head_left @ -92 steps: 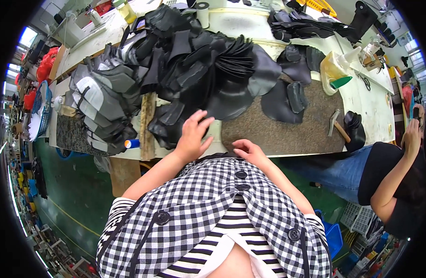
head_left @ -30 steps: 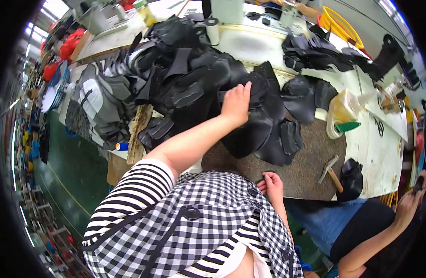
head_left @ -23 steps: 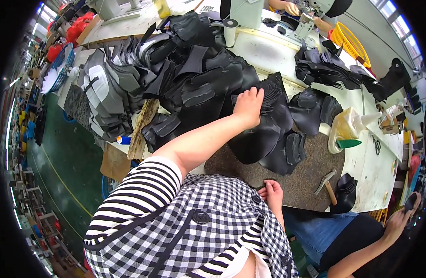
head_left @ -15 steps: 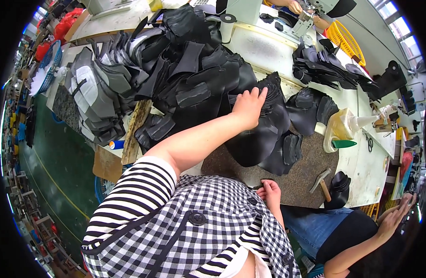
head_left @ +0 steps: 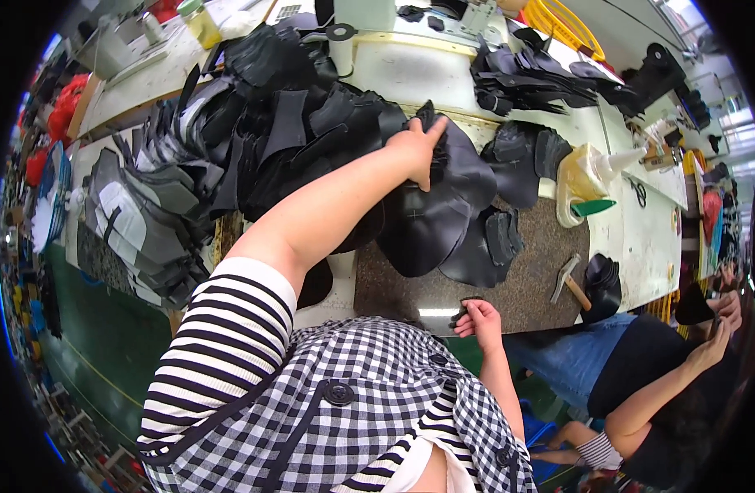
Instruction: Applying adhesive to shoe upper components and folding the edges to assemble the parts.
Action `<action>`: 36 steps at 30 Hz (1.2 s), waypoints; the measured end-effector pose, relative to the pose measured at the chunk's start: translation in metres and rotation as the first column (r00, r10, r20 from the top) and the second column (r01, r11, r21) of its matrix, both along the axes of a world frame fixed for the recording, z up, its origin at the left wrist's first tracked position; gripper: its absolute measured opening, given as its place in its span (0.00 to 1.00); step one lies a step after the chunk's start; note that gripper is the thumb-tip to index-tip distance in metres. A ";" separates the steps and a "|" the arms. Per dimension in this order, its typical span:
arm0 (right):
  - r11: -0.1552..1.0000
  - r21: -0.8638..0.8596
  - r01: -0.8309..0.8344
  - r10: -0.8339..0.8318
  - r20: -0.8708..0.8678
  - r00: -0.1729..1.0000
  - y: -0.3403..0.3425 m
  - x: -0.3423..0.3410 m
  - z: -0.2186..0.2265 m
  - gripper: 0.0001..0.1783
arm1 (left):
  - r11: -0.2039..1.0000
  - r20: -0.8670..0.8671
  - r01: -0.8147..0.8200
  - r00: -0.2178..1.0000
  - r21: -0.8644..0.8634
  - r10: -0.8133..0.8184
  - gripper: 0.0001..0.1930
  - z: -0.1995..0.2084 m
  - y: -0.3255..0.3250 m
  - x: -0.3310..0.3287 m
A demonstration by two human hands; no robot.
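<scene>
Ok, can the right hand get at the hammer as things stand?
Probably yes: the hammer lies to the right of the right hand, with only bare mat seen between them. Its fingers look pinched, perhaps on something small and dark, so they may need freeing first.

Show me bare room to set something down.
Free: the brown mat between hammer and right hand; the white tabletop between scissors and the small black stack.
Crowded: the left side, heaped with grey pieces and black pieces, the left hand on the latter.

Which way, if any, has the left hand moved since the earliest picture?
Yes: judged against the brown mat, the left hand has moved rightward and away from the mat's near edge.
</scene>
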State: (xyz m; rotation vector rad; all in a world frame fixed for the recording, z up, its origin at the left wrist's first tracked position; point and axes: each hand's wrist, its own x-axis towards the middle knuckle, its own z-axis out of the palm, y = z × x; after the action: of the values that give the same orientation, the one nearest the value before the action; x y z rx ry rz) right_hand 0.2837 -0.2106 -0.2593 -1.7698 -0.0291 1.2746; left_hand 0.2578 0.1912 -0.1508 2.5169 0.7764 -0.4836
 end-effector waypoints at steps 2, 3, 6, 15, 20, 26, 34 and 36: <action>1.000 0.005 0.021 -0.021 -0.012 1.000 0.000 0.002 0.001 0.12 | 0.998 -0.019 -0.057 0.998 0.013 0.057 0.72 -0.008 0.009 0.009; 1.000 0.009 0.022 -0.022 -0.021 1.000 0.000 0.003 0.002 0.12 | 0.996 -0.031 -0.086 0.996 0.003 0.086 0.66 -0.007 0.014 0.012; 0.999 0.003 0.040 -0.040 -0.020 0.999 0.001 0.003 0.003 0.12 | 0.997 -0.056 -0.072 0.996 0.002 0.072 0.55 -0.014 0.027 0.014; 0.997 0.064 0.030 -0.028 -0.029 0.999 -0.004 0.000 -0.001 0.12 | 0.957 0.089 -0.285 0.953 -0.058 0.289 0.44 -0.038 0.029 0.007; 0.994 0.113 0.009 -0.008 -0.011 1.000 -0.007 -0.001 -0.003 0.13 | 0.954 0.458 -0.296 0.843 -0.040 0.281 0.30 -0.028 -0.002 -0.031; 0.979 0.202 -0.027 0.042 -0.070 0.997 -0.014 0.005 -0.016 0.12 | 0.913 0.726 -0.293 0.687 0.285 -0.007 0.27 0.037 -0.017 -0.050; 0.944 0.174 -0.279 0.144 0.544 0.826 -0.032 0.008 -0.004 0.09 | 0.924 0.803 0.082 0.470 0.374 -0.366 0.26 0.200 -0.078 -0.006; 0.944 0.135 -0.300 0.119 0.710 0.694 -0.044 0.019 0.000 0.09 | 0.939 0.821 0.207 0.457 0.275 -0.342 0.27 0.197 -0.092 0.032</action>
State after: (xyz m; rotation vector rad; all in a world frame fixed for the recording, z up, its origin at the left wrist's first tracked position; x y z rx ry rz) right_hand 0.3031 -0.2545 -0.2588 -1.9653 -0.8145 0.6332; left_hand 0.2899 0.0996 0.0464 2.5292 -0.0258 0.7800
